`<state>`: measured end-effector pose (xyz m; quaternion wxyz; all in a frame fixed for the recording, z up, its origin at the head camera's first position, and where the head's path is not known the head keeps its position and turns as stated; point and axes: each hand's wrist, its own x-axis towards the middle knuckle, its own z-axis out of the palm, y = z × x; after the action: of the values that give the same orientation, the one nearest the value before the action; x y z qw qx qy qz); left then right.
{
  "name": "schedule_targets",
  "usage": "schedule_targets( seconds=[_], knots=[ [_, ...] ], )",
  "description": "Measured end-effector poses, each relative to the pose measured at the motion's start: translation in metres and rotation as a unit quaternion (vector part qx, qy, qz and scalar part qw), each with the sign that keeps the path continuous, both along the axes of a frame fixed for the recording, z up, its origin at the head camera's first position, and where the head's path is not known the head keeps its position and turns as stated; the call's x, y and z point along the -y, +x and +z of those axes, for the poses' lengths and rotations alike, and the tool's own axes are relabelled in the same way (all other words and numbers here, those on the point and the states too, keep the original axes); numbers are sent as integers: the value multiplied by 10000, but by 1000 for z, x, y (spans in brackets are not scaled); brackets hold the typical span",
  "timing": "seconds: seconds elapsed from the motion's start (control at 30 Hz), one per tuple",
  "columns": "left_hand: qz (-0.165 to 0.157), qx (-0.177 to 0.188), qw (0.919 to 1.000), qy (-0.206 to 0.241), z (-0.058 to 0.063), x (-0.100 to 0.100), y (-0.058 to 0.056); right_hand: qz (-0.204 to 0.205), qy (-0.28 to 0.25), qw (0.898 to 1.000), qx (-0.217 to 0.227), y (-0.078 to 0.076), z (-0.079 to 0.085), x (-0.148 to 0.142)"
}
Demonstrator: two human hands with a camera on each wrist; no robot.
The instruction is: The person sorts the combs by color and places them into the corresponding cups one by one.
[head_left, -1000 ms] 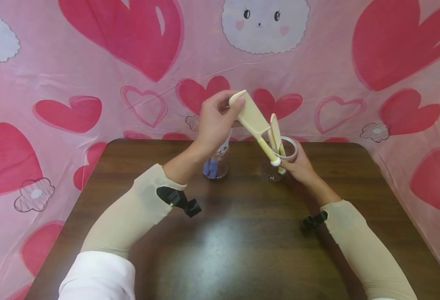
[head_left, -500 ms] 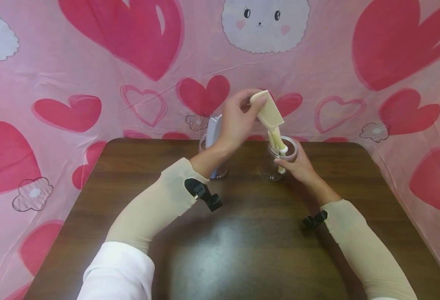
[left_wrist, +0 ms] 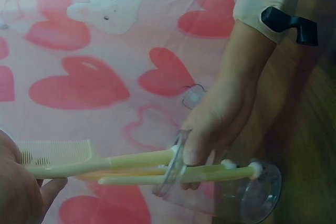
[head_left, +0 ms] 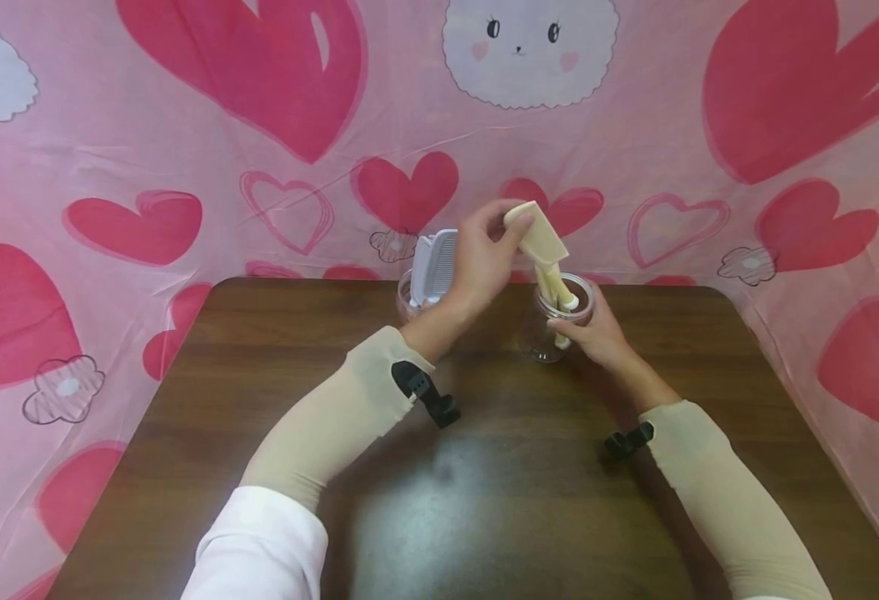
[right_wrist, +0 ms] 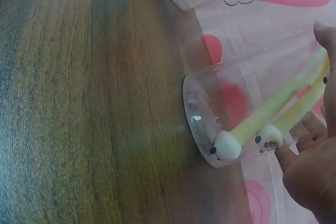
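Note:
My left hand [head_left: 482, 258] pinches a pale yellow comb [head_left: 544, 240] by its toothed head, with the handle slanting down. In the left wrist view the white knob on that comb's handle [left_wrist: 142, 158] is at the mouth of a clear jar [head_left: 538, 340]. My right hand [head_left: 598, 332] grips this jar near its rim, thumb in front. More yellow handles [right_wrist: 270, 108] with white animal-head knobs stand inside, knobs down, in the right wrist view. Their upper ends are mostly hidden behind the held comb in the head view.
A second clear jar [head_left: 405, 293] stands to the left, partly behind my left wrist, with a pale lilac comb [head_left: 433, 268] sticking out. Both jars are near the back edge of the brown wooden table [head_left: 484, 500]. A pink heart-patterned cloth [head_left: 656, 125] hangs behind.
My left hand has carried the comb right, then slightly down, bringing its handle from in front of the jar to its mouth. The lilac comb has come into view. My right hand stays put.

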<state>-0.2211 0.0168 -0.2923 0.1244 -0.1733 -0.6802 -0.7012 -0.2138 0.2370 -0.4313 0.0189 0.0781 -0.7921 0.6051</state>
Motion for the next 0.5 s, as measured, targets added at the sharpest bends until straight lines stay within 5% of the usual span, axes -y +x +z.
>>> schedule_targets(
  seconds=[0.23,0.5],
  knots=[
    [-194,247,9994,109,-14,-6,-1,0,36,10000,24,-2,-2,-2],
    [-104,64,9992,-390,-17,-6,-2,-26,137,9998,104,1,1,-2]
  ],
)
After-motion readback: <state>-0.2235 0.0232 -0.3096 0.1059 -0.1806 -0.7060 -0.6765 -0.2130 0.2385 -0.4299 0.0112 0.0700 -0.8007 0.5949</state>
